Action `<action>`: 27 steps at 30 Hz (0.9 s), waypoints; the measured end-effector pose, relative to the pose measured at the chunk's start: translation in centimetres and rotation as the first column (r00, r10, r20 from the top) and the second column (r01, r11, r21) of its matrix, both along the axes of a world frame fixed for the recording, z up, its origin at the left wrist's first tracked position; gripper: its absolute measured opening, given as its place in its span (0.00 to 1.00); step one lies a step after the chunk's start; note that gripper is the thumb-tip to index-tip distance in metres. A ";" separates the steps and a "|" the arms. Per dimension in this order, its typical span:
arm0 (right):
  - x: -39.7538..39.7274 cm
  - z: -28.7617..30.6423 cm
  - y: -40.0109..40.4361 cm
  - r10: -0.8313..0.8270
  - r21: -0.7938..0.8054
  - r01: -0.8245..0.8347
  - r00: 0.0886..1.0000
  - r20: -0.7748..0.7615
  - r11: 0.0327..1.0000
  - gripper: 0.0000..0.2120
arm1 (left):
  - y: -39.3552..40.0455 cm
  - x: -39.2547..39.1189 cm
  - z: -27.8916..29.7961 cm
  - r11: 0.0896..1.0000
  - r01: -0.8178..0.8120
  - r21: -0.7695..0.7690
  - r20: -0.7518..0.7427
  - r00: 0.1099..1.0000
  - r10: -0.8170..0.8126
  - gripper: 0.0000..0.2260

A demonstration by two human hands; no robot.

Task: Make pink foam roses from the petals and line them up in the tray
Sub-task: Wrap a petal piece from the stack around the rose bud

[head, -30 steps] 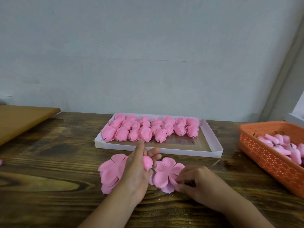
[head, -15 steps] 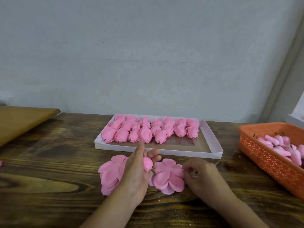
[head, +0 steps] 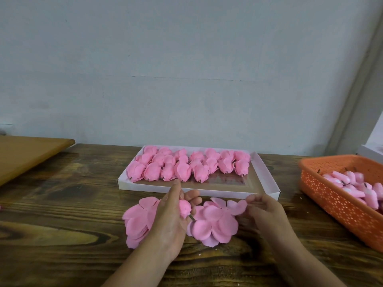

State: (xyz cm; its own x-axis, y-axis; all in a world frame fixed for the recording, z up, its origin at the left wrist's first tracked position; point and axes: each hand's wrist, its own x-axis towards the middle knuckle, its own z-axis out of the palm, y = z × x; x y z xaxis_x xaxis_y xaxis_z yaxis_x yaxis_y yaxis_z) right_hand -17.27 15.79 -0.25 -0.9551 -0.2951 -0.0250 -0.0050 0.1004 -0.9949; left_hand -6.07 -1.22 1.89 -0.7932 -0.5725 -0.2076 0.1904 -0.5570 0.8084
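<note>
My left hand holds a small pink foam bud with a short dark stem pointing down to the right. Behind that hand lies a stack of pink petal pieces on the table. My right hand pinches one petal at the upper right edge of a second petal stack and lifts it slightly. The white tray stands just beyond, with several finished pink roses lined up in its far half.
An orange perforated basket with several pink buds on stems sits at the right. A light wooden board lies at the far left. The dark wooden table meets a grey wall behind the tray.
My right hand has moved from the near side of the right petal stack up to its upper right edge and lifted a petal there. The left hand and bud have stayed put.
</note>
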 end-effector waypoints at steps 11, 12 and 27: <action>0.7 -0.6 -1.4 -0.041 0.352 0.070 0.995 -0.088 0.933 0.29 | 0.3 0.0 -0.3 1.000 0.031 -0.002 0.000 1.000 -0.031 0.16; 0.5 -0.7 -1.5 -0.033 0.362 0.065 0.995 -0.093 0.930 0.31 | 0.3 -0.1 -0.4 0.999 0.036 -0.010 0.002 0.999 -0.036 0.17; -2.8 0.3 1.7 0.255 -0.059 -0.256 0.860 0.442 0.965 0.11 | -0.1 -0.3 -1.0 0.999 0.020 -0.042 0.005 1.000 -0.020 0.16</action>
